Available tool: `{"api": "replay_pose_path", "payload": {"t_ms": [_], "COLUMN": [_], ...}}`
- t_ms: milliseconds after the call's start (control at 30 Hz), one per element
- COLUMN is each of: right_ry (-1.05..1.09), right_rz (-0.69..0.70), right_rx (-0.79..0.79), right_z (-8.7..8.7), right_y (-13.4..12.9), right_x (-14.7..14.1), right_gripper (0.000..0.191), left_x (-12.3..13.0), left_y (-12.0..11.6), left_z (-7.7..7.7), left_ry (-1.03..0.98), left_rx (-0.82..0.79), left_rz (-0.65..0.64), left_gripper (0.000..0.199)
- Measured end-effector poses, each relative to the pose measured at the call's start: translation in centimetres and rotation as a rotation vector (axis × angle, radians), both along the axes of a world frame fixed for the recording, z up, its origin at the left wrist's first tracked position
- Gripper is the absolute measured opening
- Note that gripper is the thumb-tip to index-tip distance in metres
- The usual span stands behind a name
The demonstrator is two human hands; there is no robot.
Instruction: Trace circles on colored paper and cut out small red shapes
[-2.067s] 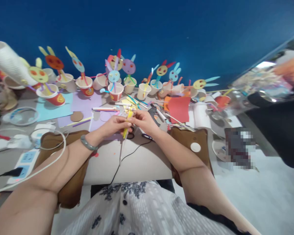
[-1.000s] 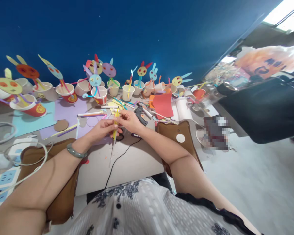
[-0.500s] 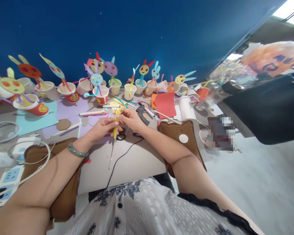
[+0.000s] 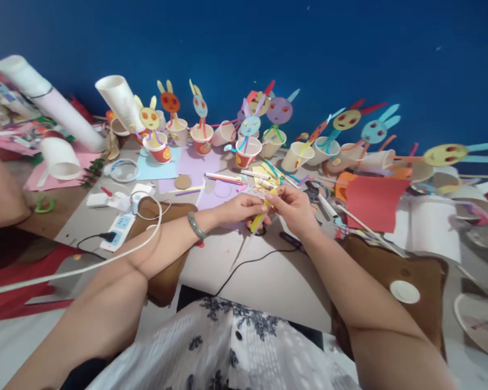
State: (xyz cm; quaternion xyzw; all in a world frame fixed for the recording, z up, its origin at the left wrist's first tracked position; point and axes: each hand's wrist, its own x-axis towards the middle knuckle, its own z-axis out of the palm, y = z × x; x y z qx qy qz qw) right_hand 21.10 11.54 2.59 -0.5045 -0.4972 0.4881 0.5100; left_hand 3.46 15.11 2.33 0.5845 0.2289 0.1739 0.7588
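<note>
My left hand (image 4: 246, 209) and my right hand (image 4: 293, 210) meet over the middle of the table, both closed on a narrow yellow strip (image 4: 257, 223). It looks like folded or layered paper and tilts down toward me. From its lower end a thin greyish line (image 4: 238, 253) runs down; I cannot tell what it is. Under my fingers shows part of a dark loop, like a scissors handle (image 4: 261, 231). Beyond my hands lie yellow paper scraps (image 4: 264, 176) and markers (image 4: 223, 177). A black glue gun (image 4: 311, 190) rests right of my right hand.
Paper cups with rabbit-faced figures, such as a blue one (image 4: 250, 125), line the blue wall. Red paper (image 4: 374, 201) and a paper roll (image 4: 433, 227) lie right. A power strip (image 4: 121, 227) and white cable (image 4: 65, 281) are left. Another person's arm (image 4: 0, 184) shows at far left.
The view has swung left, so the table's left side and another person's arm now show. Both my hands still hold the yellow strip, which now tilts more.
</note>
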Motion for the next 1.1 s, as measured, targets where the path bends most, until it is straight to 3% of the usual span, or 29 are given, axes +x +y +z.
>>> {"api": "replay_pose_path", "payload": {"t_ms": [267, 500, 800, 867, 933, 1000, 1100], "right_ry": [0.067, 0.029, -0.019, -0.157, -0.434, -0.757, -1.216], "right_rz": [0.024, 0.017, 0.050, 0.049, 0.047, 0.030, 0.052], "right_rx": [-0.062, -0.043, -0.030, 0.021, 0.095, 0.164, 0.198], "right_z": [-0.8, -0.9, -0.6, -0.2, 0.8, 2.6, 6.1], "right_y": [0.2, 0.1, 0.2, 0.1, -0.3, -1.4, -3.9], "right_x": [0.0, 0.4, 0.1, 0.2, 0.3, 0.3, 0.5], "right_gripper": [0.036, 0.040, 0.043, 0.042, 0.038, 0.033, 0.047], "left_x": [0.0, -0.3, -0.2, -0.2, -0.2, -0.2, -0.2], "left_y": [0.3, 0.1, 0.1, 0.2, 0.3, 0.3, 0.3], "left_z": [-0.3, 0.0, -1.1, -0.8, -0.5, -0.2, -0.1], "left_ry": [-0.042, -0.046, -0.054, -0.037, -0.004, 0.050, 0.085], "left_rx": [-0.008, 0.003, -0.029, -0.022, -0.019, -0.013, -0.015], "left_rz": [0.089, 0.021, -0.002, 0.015, 0.025, 0.040, 0.066], "left_gripper": [0.050, 0.050, 0.054, 0.054, 0.054, 0.053, 0.053]}}
